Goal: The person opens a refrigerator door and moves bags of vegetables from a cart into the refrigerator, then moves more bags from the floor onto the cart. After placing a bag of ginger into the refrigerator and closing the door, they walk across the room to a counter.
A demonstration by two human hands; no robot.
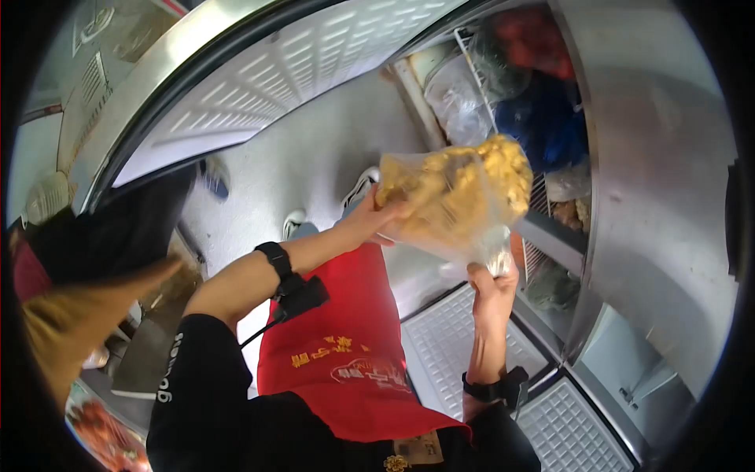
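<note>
A clear plastic bag full of yellow, lumpy pieces [448, 189] is held up in front of the open fridge, and the kind of food inside is not plain. At the bag's left side, my left hand [376, 216] grips its edge, thumb on top and some fingers hidden beneath. My right hand [494, 287] is closed round the gathered, whitish neck of the bag at its lower right. Both hands wear a black strap with a small device at the wrist.
The fridge door [259, 86] stands wide open at upper left. Wire shelves inside hold clear bags [456, 98], a dark blue bag [543, 122] and red items [531, 43]. Open white lower door panels [464, 346] lie below. Another person's arm [94, 315] reaches in at left.
</note>
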